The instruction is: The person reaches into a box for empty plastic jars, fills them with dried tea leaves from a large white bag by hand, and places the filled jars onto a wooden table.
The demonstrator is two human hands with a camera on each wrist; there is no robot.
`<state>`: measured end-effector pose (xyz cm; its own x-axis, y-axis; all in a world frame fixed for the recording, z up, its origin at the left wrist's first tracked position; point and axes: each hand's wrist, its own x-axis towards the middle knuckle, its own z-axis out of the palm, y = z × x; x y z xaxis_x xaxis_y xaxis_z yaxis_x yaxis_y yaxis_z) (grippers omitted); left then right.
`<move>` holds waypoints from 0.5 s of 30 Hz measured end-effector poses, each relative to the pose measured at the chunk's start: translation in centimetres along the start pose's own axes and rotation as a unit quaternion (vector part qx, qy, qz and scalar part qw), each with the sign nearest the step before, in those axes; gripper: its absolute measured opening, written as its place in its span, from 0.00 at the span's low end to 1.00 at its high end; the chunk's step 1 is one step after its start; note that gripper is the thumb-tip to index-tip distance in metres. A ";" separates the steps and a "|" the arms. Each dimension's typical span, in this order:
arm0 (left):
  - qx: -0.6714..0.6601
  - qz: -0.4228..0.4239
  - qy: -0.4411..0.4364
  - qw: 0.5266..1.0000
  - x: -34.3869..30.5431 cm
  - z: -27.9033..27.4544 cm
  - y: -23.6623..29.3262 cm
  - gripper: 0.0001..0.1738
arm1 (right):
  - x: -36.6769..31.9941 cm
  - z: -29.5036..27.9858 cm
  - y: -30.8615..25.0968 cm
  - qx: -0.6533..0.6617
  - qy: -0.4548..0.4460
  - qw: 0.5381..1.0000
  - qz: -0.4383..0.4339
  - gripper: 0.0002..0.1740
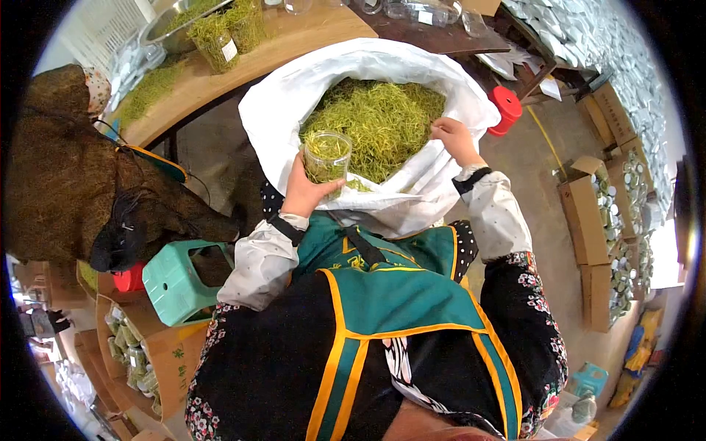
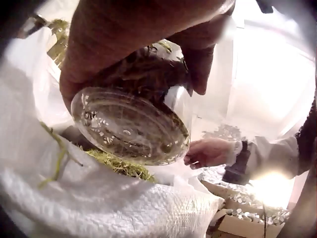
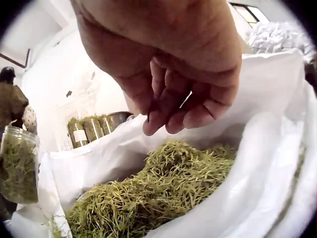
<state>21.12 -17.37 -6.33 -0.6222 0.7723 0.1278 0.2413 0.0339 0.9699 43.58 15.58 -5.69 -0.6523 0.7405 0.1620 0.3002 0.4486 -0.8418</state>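
Note:
My left hand [image 1: 303,188] grips a clear plastic jar [image 1: 328,149] by its side, over the left part of a large white woven sack [image 1: 276,95]. The jar has no lid on and holds yellow-green dried plant strands; its round base faces the camera in the left wrist view. The sack stands wide open, heaped with the same dried strands [image 1: 375,125]. At the sack's right inner edge is my right hand [image 1: 457,141], fingers curled in and fingertips close together above the heap [image 3: 163,183]. Nothing shows between those fingertips.
A wooden table [image 1: 294,29] behind the sack bears filled jars [image 1: 220,45] and a metal bowl [image 1: 165,26]. A red stool [image 1: 505,110] stands right of the sack, a green stool [image 1: 173,283] left. Open cartons [image 1: 585,213] of jars line the right; a person [image 1: 66,169] is at left.

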 end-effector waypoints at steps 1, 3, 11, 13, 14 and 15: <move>0.036 0.015 0.012 0.999 0.0 -0.1 0.5 0.58 | -0.7 -0.9 1.3 0.043 0.010 0.999 0.002 0.11; 0.022 0.011 0.015 1.000 0.7 -0.2 -0.5 0.57 | -2.4 -3.6 4.3 0.070 0.039 0.997 -0.002 0.11; -0.020 -0.002 0.041 0.999 2.4 -0.1 0.2 0.50 | -12.1 -14.0 15.8 -0.015 0.150 0.971 0.187 0.12; -0.036 -0.015 0.043 0.998 2.2 0.5 1.4 0.48 | -13.0 -14.6 15.1 -0.133 0.138 0.962 0.195 0.12; -0.036 -0.020 0.039 0.998 2.3 0.7 1.2 0.48 | -13.1 -14.5 14.2 -0.244 0.121 0.943 0.192 0.12; -0.023 -0.020 0.043 0.999 2.4 0.9 1.0 0.48 | -12.5 -13.9 13.3 -0.243 0.118 0.943 0.196 0.12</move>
<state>20.53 -14.92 -5.22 -0.6929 0.7134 0.1051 0.1823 0.0322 0.9827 65.35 19.22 -11.73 -0.2691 0.9620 0.0473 0.8069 0.2520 -0.5343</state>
